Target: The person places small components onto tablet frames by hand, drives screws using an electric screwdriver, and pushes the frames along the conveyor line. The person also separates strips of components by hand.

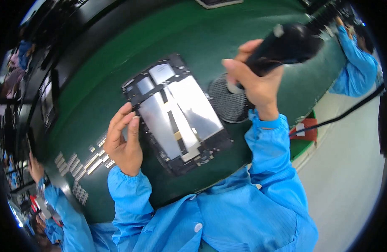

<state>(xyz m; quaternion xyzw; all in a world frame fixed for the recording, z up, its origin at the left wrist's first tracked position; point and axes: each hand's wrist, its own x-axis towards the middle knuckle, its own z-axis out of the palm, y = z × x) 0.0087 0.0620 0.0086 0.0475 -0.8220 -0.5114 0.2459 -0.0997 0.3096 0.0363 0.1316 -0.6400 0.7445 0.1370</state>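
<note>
Your left hand (124, 140) rested half-open on the green desk (193, 38), fingertips touching the left edge of the opened tablet chassis (174, 113), which lay flat mid-desk with its silver panels up. Your right hand (254, 82) was clamped around a black handheld tool (286, 46), raised above a round mesh disc (227, 101) just beside the chassis.
</note>
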